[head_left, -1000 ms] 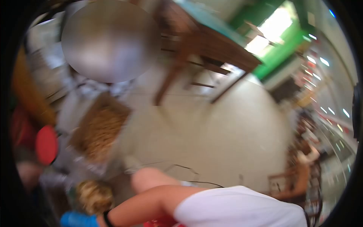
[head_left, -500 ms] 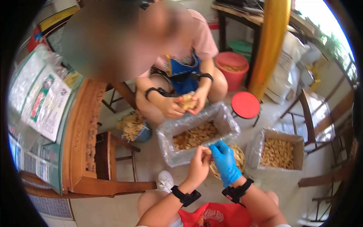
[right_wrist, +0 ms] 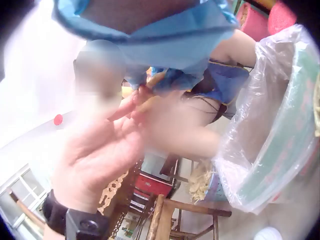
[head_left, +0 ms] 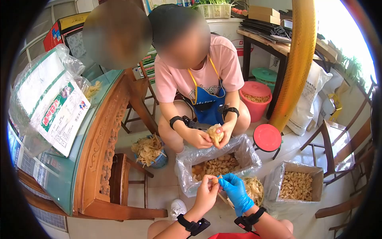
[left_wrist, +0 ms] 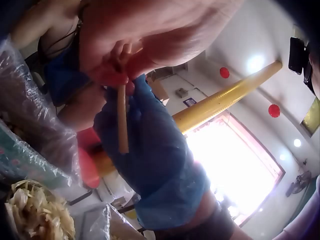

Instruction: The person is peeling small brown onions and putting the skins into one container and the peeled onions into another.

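Evidently, the bare left hand (head_left: pixel 205 196) and blue-gloved right hand (head_left: pixel 238 192) jointly pinch a small clove-like piece (head_left: pixel 215 181) below the frame's centre, presumably for two-sided control; I judge the lined box (head_left: pixel 186 180), just above in frame, is set for easy reach.

No legible txt: grn label (head_left: pixel 57 108) on plastic-wrapped pkg (head_left: pixel 36 84) too blurry.

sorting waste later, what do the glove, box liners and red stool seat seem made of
Glove: probably thin rubber or plastic, slightly glossy, wrinkled. Box liners: clear, shiny plastic film, from crinkles and glare. Red stool seat: possibly plastic, smooth, evenly coloured.
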`<state>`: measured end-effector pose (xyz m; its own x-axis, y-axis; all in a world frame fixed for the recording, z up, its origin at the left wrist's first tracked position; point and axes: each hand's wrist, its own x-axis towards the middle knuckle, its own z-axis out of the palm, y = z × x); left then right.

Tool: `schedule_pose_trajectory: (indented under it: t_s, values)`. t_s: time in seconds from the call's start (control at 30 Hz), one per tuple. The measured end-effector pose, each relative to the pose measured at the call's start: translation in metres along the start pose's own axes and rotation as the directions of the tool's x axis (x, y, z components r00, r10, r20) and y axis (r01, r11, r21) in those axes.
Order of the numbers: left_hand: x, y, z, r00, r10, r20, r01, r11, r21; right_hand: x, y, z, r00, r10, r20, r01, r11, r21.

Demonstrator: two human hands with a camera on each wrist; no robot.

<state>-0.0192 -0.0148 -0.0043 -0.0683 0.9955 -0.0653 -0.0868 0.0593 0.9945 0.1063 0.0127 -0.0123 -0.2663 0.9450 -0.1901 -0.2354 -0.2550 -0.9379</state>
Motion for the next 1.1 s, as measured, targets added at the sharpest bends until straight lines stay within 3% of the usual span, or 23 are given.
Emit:
schedule_pose_trajectory:
  t_s: [0.1,0.17,0.2,0.27,0.3,0.4,0.43,0.5,0.53,0.57,0.63,0.67,0.73,0.83,1.03,1.1]
  values:
    - [0.001,0.001,0.0,1.0,-0.014,-0.021,0.015,1.0,0.015,-0.006,-0.001,0.004,1.0,0.014,-0.003,-0.014,1.0,-0.026]
    - [0.004,0.007,-0.001,0.999,0.013,-0.044,-0.01,0.999,0.051,-0.01,-0.007,0.001,0.978,0.2,-0.053,-0.194,0.975,0.11]
    - [0.004,0.008,-0.001,0.997,0.037,-0.067,-0.031,0.996,0.083,-0.011,-0.004,-0.006,0.978,0.204,-0.053,-0.197,0.974,0.112]
    - [0.003,-0.001,-0.001,0.997,0.038,-0.062,-0.032,0.994,0.105,-0.008,0.009,-0.031,0.92,0.389,-0.054,-0.36,0.89,0.279]
    - [0.004,-0.005,0.0,0.997,0.048,-0.055,-0.041,0.991,0.129,-0.005,0.019,-0.044,0.92,0.389,-0.054,-0.36,0.891,0.276]
    - [0.002,-0.012,0.007,1.0,0.017,-0.014,-0.015,0.992,0.123,0.004,0.035,-0.071,0.868,0.492,0.067,-0.395,0.602,0.694]
    - [0.002,-0.013,0.008,1.0,0.02,-0.011,-0.018,0.992,0.123,0.007,0.036,-0.074,0.87,0.489,0.066,-0.392,0.603,0.695]
    - [0.002,-0.014,0.01,1.0,0.0,0.014,-0.001,0.992,0.124,0.017,0.023,-0.072,0.837,0.526,-0.151,-0.32,0.695,0.644]
    - [0.003,-0.016,0.011,1.0,-0.001,0.014,-0.001,0.992,0.126,0.034,0.03,-0.081,0.893,0.431,-0.128,-0.274,0.747,0.606]
    - [0.004,-0.018,0.011,1.0,-0.002,0.015,0.0,0.993,0.114,0.035,0.016,-0.075,0.892,0.433,-0.127,-0.275,0.745,0.608]
    - [0.004,-0.018,0.011,1.0,-0.005,0.021,0.003,0.994,0.108,0.035,-0.02,-0.057,0.994,0.108,0.009,-0.089,0.768,0.634]
    - [0.006,-0.018,0.011,1.0,-0.01,0.022,0.007,0.994,0.106,0.04,-0.025,-0.056,0.995,0.102,0.006,-0.083,0.767,0.636]
    - [0.007,-0.018,0.013,0.999,-0.021,0.025,0.019,0.995,0.097,0.042,-0.03,-0.058,0.996,-0.051,0.078,-0.006,0.802,0.597]
    - [0.009,-0.015,0.013,0.998,-0.058,0.008,0.057,0.996,0.066,0.041,-0.022,-0.063,0.996,0.06,0.063,-0.084,0.843,0.531]
    - [0.01,-0.011,0.013,1.0,-0.025,-0.008,0.025,1.0,0.009,0.029,-0.03,-0.051,0.996,0.063,0.06,-0.08,0.939,0.335]
    - [0.012,-0.005,0.016,1.0,-0.008,-0.022,0.008,1.0,0.005,0.024,-0.035,-0.046,0.951,0.204,0.232,-0.18,0.977,-0.118]
